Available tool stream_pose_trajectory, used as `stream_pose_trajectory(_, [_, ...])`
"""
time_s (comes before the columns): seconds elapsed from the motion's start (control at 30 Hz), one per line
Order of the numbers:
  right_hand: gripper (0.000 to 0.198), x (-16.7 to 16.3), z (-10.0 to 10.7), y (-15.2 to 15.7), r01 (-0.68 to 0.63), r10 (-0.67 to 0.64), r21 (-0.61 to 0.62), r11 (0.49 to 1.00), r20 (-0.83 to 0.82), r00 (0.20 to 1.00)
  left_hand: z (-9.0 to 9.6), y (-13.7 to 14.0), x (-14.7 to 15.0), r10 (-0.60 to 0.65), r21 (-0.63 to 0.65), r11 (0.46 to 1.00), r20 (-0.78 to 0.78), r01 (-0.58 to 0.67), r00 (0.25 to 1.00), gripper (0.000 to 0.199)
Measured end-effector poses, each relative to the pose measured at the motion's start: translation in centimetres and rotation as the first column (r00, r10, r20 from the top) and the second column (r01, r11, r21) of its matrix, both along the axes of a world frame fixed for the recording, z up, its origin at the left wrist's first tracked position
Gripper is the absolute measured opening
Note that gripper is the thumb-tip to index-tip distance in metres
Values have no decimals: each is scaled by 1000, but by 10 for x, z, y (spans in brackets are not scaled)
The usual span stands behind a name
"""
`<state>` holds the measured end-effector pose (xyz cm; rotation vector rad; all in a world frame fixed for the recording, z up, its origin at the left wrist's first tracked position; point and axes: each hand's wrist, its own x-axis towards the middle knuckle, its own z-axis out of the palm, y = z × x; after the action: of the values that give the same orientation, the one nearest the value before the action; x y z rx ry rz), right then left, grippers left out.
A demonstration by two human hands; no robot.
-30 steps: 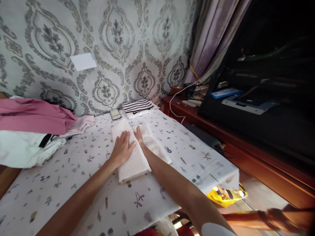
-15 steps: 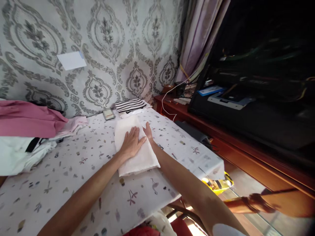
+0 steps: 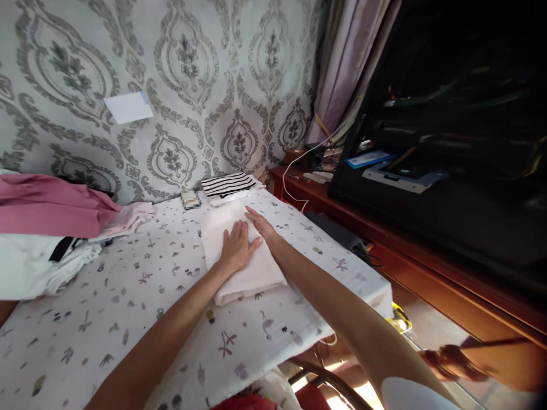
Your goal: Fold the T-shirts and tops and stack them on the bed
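My left hand lies spread on the folded white cloth; right hand at its edge, grip: I cannot tell.

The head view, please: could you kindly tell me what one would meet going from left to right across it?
Pink garment, small pixelated item, folded white cloth, purple curtain, turned wooden piece.

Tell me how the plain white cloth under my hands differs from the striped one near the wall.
The white cloth is plain, while the striped cloth has dark bands on white. The left hand lies flat on the white cloth and the right hand is at its side; neither hand touches the striped cloth. The white cloth is nearer than the striped cloth. Both are folded, on the patterned cover.
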<state>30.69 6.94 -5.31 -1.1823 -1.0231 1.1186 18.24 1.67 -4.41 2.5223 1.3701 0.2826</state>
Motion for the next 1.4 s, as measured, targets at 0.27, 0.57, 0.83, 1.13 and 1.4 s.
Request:
stream_pose_trajectory(0.27, [58,-3,31,-14,79,-65,-9,997,480,875,22,96,-66,134,100,979,336,-177,932,39])
stream_pose_trajectory(0.57, [66,-59,22,-17,-6,219,-223,975,952,214,26,169,-85,34,-203,979,321,34,947,33])
stream_pose_trajectory(0.83, [70,-57,3,-14,-27,206,-204,979,971,125,15,186,-98,-114,-135,979,263,154,958,41])
stream_pose_trajectory(1.13, [71,-55,-3,-12,-85,189,-178,980,971,149,0,172,-108,57,129,990,20,-59,998,29])
stream_pose_trajectory(1.4, [68,-53,-5,-8,-96,178,-159,983,951,251,42,51,-135,-168,296,949,179,110,969,31])
